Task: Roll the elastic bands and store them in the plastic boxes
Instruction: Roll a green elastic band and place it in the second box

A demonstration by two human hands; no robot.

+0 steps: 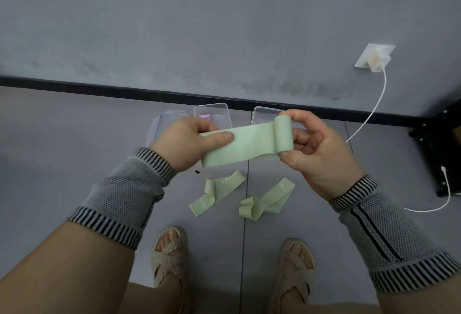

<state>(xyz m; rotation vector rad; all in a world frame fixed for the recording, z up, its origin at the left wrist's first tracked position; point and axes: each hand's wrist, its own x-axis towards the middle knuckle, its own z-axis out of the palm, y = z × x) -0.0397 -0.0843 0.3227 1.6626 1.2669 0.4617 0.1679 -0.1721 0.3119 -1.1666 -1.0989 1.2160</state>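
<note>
At mid-frame we hold the green elastic band (245, 142) above the floor: our left hand (185, 142) pinches its flat end, our right hand (316, 154) pinches the started roll. It looks light, soft and springy, so gripping the roll's edges seems best.

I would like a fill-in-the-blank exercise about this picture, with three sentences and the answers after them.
1. The left hand and the right hand hold one green band, and its rolled end is at the ____ hand.
2. The number of loose bands lying on the floor is ____.
3. The white cable is plugged into a socket on the ____.

Answers: right; two; wall
</note>
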